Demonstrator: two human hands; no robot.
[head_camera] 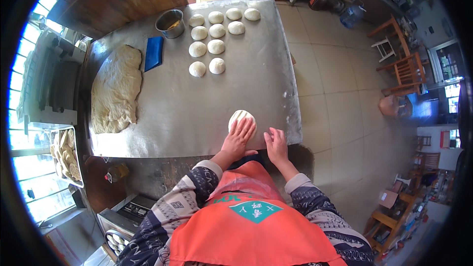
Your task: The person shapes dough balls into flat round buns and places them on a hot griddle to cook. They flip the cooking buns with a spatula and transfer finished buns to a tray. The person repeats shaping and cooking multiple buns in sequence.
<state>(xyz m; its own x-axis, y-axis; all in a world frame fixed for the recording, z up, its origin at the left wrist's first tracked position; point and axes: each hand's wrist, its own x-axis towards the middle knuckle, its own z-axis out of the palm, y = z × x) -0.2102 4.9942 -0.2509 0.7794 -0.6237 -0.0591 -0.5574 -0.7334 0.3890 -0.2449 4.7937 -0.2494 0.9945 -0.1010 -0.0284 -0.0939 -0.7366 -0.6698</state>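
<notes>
My left hand (pixel 238 140) lies palm down on a flattened round of dough (pixel 240 115) near the table's front edge, its fingers slightly spread over finger grooves in the dough. My right hand (pixel 276 145) is raised just to the right, over the edge, fingers loosely curled and apart, touching no dough. Several smooth dough balls (pixel 217 65) sit in uneven rows towards the table's far side. A large slab of dough (pixel 117 88) lies at the left. Beside it is a blue flat object (pixel 153 53), perhaps a scraper, and a steel pot (pixel 170 24) with something yellowish inside.
The metal-topped table (pixel 173 118) ends just in front of me. At its left stand a machine (pixel 55 77) and a tray of flat breads (pixel 66 155). An oil bottle (pixel 116 173) is below left. Wooden chairs (pixel 404 69) and a water jug (pixel 351 16) are across the tiled floor.
</notes>
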